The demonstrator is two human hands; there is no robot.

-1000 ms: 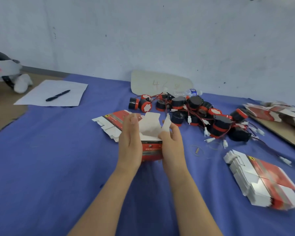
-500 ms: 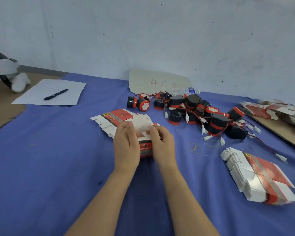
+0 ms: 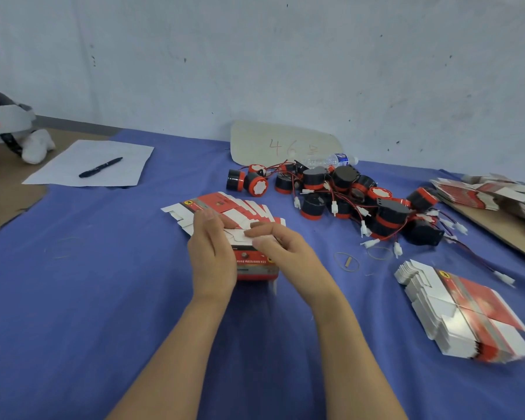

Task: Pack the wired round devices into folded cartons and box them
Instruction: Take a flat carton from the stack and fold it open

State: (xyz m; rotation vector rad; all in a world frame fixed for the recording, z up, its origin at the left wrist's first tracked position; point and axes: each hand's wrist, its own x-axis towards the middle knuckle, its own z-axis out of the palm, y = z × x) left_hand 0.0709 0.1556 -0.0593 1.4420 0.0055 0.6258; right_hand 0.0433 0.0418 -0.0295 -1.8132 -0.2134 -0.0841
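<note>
A small red carton (image 3: 255, 263) stands on the blue cloth at the centre. My left hand (image 3: 212, 253) grips its left side, fingers up along the white top flaps. From the right, my right hand (image 3: 281, 248) presses those flaps down with index finger and thumb. Behind the carton lies a fanned stack of flat red-and-white cartons (image 3: 225, 207). A pile of black-and-red round devices (image 3: 346, 195) with red wires and white plugs sits at the back right. Whether a device is inside the carton is hidden.
A second stack of flat cartons (image 3: 464, 313) lies at the right. More cartons (image 3: 491, 192) rest on a brown board far right. A sheet of paper (image 3: 73, 174) with a pen (image 3: 100, 167) lies back left. Rubber bands (image 3: 346, 262) lie beside the carton. A plastic bottle (image 3: 331, 160) lies behind the devices.
The white top flaps stood open a second ago; both hands have folded them down flat onto the carton. The carton has stayed between my hands.
</note>
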